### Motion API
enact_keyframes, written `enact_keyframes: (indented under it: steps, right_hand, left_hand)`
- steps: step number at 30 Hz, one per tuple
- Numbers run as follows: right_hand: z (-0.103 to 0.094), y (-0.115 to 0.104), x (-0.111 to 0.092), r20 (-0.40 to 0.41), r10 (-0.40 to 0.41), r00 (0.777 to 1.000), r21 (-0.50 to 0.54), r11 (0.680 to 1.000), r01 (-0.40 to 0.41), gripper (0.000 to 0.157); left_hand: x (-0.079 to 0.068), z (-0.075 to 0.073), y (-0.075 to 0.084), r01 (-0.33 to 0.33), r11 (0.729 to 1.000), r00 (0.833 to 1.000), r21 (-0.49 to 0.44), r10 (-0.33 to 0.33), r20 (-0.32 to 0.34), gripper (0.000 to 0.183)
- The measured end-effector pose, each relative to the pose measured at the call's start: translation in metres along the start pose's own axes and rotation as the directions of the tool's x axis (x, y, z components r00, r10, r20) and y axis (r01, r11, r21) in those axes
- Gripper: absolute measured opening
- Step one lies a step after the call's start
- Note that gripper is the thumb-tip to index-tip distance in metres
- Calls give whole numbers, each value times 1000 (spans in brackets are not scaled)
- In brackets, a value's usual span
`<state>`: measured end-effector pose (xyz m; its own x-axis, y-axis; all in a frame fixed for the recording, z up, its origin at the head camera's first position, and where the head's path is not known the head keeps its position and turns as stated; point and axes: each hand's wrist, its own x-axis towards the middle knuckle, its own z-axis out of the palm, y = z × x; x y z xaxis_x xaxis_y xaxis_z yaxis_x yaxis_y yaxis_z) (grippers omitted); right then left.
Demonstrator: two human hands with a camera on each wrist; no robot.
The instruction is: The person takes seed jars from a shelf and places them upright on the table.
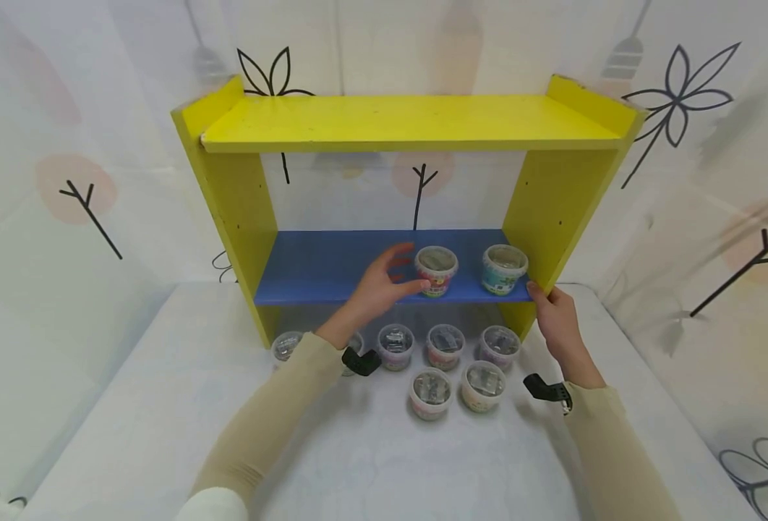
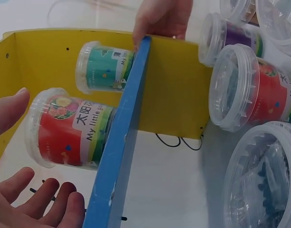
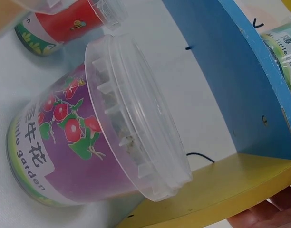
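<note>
A clear-lidded plastic tub with a red label [image 1: 436, 268] stands upright on the blue middle board [image 1: 319, 253] of a small shelf unit. My left hand [image 1: 379, 288] is around its left side, fingers spread. In the left wrist view the thumb and the fingers [image 2: 43, 202] show a gap from the tub. To its right stands a tub with a teal label [image 1: 504, 270]. My right hand [image 1: 560, 325] grips the yellow side panel [image 1: 547, 195] at the board's right end, thumb in front; its fingers [image 3: 274, 209] are partly hidden behind the panel.
Several more lidded tubs stand on the white table [image 1: 358, 463] below the board, including a purple-labelled one [image 3: 83, 137] and a red-labelled one [image 2: 271, 92]. A yellow top board [image 1: 410, 123] spans above. Printed cloth [image 1: 71, 289] hangs behind and at the sides.
</note>
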<state>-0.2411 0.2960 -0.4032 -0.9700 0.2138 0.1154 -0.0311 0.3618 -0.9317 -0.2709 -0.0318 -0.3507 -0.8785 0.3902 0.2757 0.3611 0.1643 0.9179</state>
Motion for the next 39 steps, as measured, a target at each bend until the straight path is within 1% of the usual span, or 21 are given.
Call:
enact_keyframes:
  steps: [4, 7, 11, 19, 23, 28, 35, 39]
  right_hand:
    - [0, 1, 0, -5, -12, 1000, -3, 1000, 12, 67]
    - [0, 2, 1, -8, -19, 1000, -6, 1000, 19, 67]
    - [1, 3, 2, -9, -16, 1000, -3, 1000, 16, 67]
    - [0, 3, 2, -31, -18, 999, -12, 1000, 17, 66]
    - [0, 3, 2, -22, -19, 1000, -4, 1000, 19, 67]
    - [0, 3, 1, -16, -16, 1000, -2, 1000, 16, 68]
    - [0, 3, 1, -20, -18, 1000, 4, 1000, 19, 67]
    - [0, 3, 0, -13, -14, 1000, 9, 1000, 14, 68]
  left_hand:
    - [3, 4, -2, 16, 1000, 1000, -23, -15, 13, 73]
    - [5, 6, -2, 15, 999, 1000, -30, -14, 20, 74]
    - [9, 9, -3, 4, 1000, 1000, -10, -3, 24, 75]
    - [13, 15, -1, -5, 1000, 1000, 7, 5, 2, 75]
    - [14, 17, -1, -1, 1000, 1000, 9, 1, -9, 74]
    - [13, 18, -1, 13, 1000, 1000, -10, -13, -6, 71]
    - [12, 17, -1, 4, 1000, 1000, -15, -4, -15, 69]
    - [9, 16, -1, 11, 999, 1000, -30, -12, -19, 69]
